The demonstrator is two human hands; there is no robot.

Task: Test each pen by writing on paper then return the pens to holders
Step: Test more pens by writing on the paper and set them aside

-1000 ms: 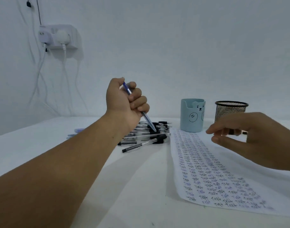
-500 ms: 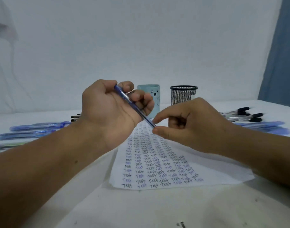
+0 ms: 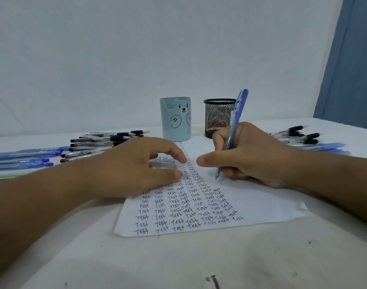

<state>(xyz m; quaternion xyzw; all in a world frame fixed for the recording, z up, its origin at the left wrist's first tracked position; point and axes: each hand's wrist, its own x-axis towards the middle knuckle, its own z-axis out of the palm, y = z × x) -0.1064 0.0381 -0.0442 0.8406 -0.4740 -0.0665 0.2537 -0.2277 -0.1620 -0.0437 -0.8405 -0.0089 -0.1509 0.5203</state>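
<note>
head view: you are gripping the blue pen (image 3: 232,132) in your right hand (image 3: 255,157), fingers curled round the barrel in a writing hold, with the tip pointing down at the paper (image 3: 261,203). whether the tip is touching the sheet cannot be told from here. your left hand (image 3: 136,167) is lying over the left part of the paper with its fingers loosely spread and holding nothing; it is steadying the sheet. the two hands are staying apart, with a narrow strip of written paper showing between them.

the sheet is carrying many rows of the word "test" in black and blue ink. the unwritten space is lying on the right side, below your right hand. you are advised to be writing there, so the new mark is reading clearly against bare paper.

be pressing the left hand flat while writing, so the sheet is not sliding on the table (image 3: 178,263). be keeping the stroke short and light.

the bear holder (image 3: 175,119) and the mesh holder (image 3: 218,117) are standing side by side just beyond the far edge of the paper. loose pens are lying in a left pile (image 3: 99,142) and a right pile (image 3: 299,136), so much of the task is judged as remaining.
</note>
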